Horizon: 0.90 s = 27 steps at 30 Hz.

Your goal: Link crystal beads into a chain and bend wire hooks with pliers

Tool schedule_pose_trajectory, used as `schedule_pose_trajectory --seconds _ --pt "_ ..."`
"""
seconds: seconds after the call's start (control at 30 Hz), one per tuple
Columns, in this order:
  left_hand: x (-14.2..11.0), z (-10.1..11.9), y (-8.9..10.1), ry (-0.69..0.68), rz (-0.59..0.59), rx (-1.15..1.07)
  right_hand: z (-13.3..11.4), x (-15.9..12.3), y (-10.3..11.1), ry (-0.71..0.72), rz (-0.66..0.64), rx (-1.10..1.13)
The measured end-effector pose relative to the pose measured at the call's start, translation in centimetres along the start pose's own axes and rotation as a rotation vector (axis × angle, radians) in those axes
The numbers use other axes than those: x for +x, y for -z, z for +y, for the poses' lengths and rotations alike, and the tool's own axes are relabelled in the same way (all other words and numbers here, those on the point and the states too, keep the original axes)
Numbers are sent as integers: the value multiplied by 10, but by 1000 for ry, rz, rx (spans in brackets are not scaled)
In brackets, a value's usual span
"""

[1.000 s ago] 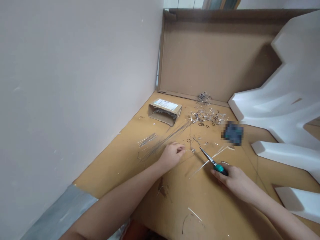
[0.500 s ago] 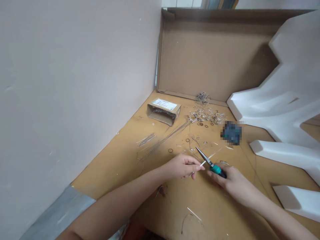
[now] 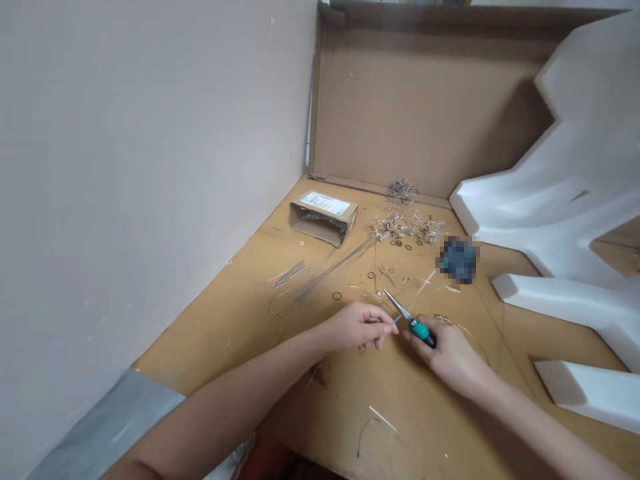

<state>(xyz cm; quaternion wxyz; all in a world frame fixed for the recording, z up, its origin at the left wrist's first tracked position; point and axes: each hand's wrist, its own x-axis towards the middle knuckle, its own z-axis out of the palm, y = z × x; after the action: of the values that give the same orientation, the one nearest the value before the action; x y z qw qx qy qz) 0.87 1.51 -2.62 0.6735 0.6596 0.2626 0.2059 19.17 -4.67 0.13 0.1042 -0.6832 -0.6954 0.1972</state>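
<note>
Between the pinched fingertips of my left hand [image 3: 367,328] is a thin metal wire [image 3: 397,321]. My right hand [image 3: 450,350] grips needle-nose pliers [image 3: 420,328] by their green and black handles. The pliers' jaws point up and to the left, close by the wire; whether they touch it I cannot tell. Just beyond my hands lie small metal rings [image 3: 371,275] and short wire bits. Farther off is a heap of bent wire pieces [image 3: 407,227], and long straight wires [image 3: 335,270] stretch across the table to the left.
A small open cardboard box [image 3: 324,220] with a white label lies on its side. A large cardboard tray [image 3: 430,113] stands at the back. White foam [image 3: 560,307] pieces border the right side, beside a blurred dark object [image 3: 459,260]. A pale wall [image 3: 150,167] rises at left.
The whole view has shifted slightly. My right hand and the pliers have come a little left, and the held wire now slants differently with less of it showing.
</note>
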Motion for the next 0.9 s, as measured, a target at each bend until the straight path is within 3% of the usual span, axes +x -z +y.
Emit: schedule_pose_trajectory --seconds 0.07,0.2,0.27,0.43,0.5,0.57,0.73,0.83,0.9 --pt "-1 1 1 11 -28 0 2 3 1 2 19 -100" --pt "-7 10 6 124 -220 2 11 6 7 -42 52 -183" --pt "-9 18 12 104 -224 -32 14 3 10 -46 45 -210" --pt "-8 27 29 -87 204 -105 7 -12 7 76 -76 -309" --pt "-7 27 31 -83 259 -106 0 -18 3 119 -125 -331" --pt "-8 26 29 -68 191 -147 -6 -22 0 159 -150 -349" --pt "-13 28 21 -33 -184 -243 -17 -28 1 256 -238 -171" --pt "-14 28 17 -39 -244 -235 -19 -29 2 258 -275 10" --pt "-13 27 14 -39 -240 -234 -17 -30 2 220 -153 86"
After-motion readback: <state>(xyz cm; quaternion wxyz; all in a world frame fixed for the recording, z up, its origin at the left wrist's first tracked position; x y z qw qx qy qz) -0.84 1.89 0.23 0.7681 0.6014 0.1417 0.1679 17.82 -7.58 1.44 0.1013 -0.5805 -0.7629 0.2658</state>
